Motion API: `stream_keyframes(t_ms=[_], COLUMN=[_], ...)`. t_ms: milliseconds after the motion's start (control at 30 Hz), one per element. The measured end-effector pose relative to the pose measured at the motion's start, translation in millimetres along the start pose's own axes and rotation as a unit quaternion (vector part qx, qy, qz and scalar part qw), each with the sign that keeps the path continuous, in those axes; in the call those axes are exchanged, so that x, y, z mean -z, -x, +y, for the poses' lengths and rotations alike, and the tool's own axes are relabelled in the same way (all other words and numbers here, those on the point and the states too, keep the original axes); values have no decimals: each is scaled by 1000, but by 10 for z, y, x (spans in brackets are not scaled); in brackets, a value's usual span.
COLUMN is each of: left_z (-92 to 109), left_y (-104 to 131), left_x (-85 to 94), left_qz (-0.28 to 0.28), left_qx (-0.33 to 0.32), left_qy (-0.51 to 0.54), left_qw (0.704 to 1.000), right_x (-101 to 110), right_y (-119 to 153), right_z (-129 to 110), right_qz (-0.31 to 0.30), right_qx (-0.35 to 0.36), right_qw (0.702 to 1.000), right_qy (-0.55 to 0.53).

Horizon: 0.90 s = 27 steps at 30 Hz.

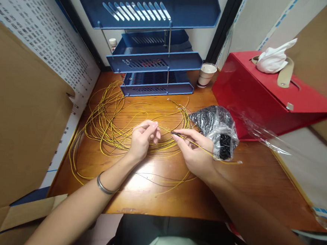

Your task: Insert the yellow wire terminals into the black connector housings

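Observation:
My left hand (145,138) pinches a thin yellow and black wire between thumb and index finger. My right hand (196,149) pinches a small black sleeve (175,133) that sits around the same pair of wires. From there the wire (206,151) runs out to the right past my hand and ends in a small whitish connector (239,162). Behind and beneath both hands lies a loose coil of yellow and black wires (107,122) with several whitish ends. A clear plastic bag (215,122) full of small black pieces lies just beyond my right hand.
A blue tiered file tray (156,58) stands at the back of the wooden table (231,194). Beside it is a paper cup (206,75). A red box (252,91) with tissue on top stands at the right. Cardboard (20,120) borders the left side.

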<state>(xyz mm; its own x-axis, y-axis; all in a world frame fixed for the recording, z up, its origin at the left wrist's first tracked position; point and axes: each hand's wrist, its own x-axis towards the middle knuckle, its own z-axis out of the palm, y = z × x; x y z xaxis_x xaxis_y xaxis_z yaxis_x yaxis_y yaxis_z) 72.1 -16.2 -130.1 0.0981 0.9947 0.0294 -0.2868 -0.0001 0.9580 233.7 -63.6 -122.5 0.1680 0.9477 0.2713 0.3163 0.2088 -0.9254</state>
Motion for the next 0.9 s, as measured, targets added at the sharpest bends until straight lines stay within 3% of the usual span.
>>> stream_keyframes(t_ms=[200,267,467,567,767,900], left_z=[18,16,48,52,0,-27], left_y=[-21,-10,96,122,80,41], left_x=[7,21,-24,-47,-15,12], left_qz=[46,21,-131,-153,-105,-37], left_qx=[1,-10,-19,-8,1,-2], left_qy=[34,11,-92,-90,-61,-14], left_qw=[998,1000,987,984,993,999], right_x=[5,5,-7,-6,-9,-9], right_y=[16,10,1,6,4,-3], right_z=[57,54,29,48,55,69], right_qz=[14,17,-4,-35,-8,15], right_qx=[3,-6,-13,6,-2,1], right_qw=[999,999,999,999,1000,1000], right_qy=[-29,-32,-41,-37,-15,-25])
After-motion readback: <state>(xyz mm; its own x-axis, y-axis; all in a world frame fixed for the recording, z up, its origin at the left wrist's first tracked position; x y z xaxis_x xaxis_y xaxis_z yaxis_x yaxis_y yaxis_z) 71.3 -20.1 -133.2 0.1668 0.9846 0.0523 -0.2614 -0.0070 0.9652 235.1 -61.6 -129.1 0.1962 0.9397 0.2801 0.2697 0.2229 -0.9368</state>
